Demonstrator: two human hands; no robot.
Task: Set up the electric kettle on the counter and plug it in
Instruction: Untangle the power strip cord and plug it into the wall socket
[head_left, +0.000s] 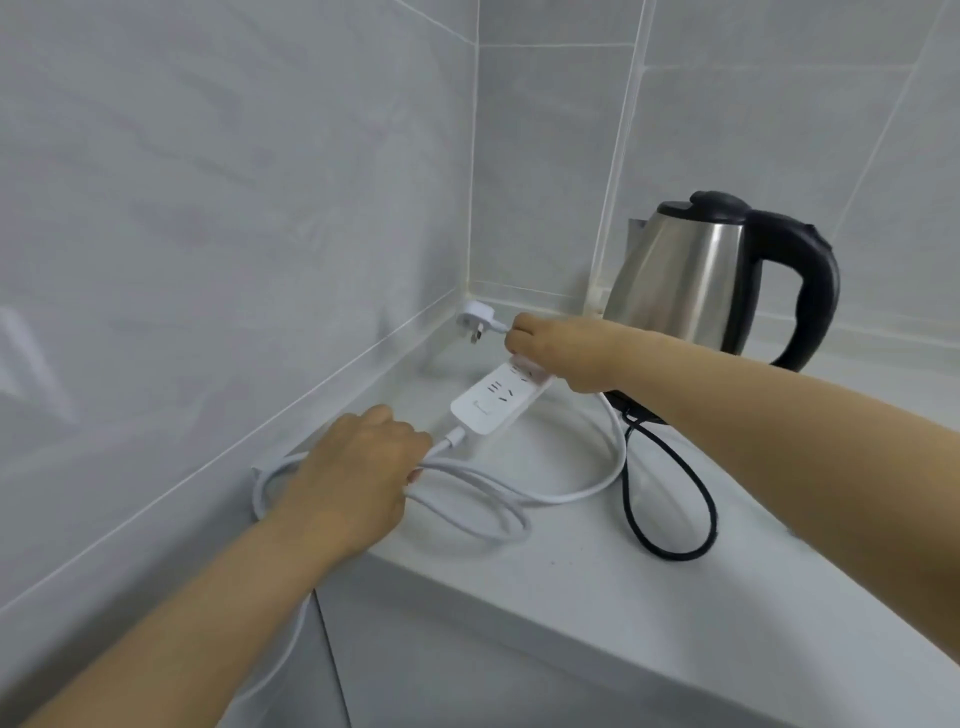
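Stainless-steel electric kettle (691, 280) stood upright on the white bench (597, 597) at right of centre in the frame, against the tiled corner; black lid shut, black handle facing right, contents not visible. Its black cord (670, 499) ran out from under the base and looped on the bench toward the lower right.

White power strip (493, 405) lay flat on the bench at centre frame, just left of the kettle's base, sockets up. No plug was seated in the sockets that showed; its far end was hidden under the right hand.

Right hand (561, 353) reached across in front of the kettle, fingers curled around the lead of a white three-pin plug (475, 322), which hung clear of the bench near the wall corner, pins pointing down and toward the left. The kettle stood just behind this hand's wrist, apart from it.

Left hand (358, 478) was at lower centre, closed around the white cable (519, 493) close to where it enters the strip. The remaining cable lay in loose loops on the bench, one run dropping over the bench's front edge at lower left.
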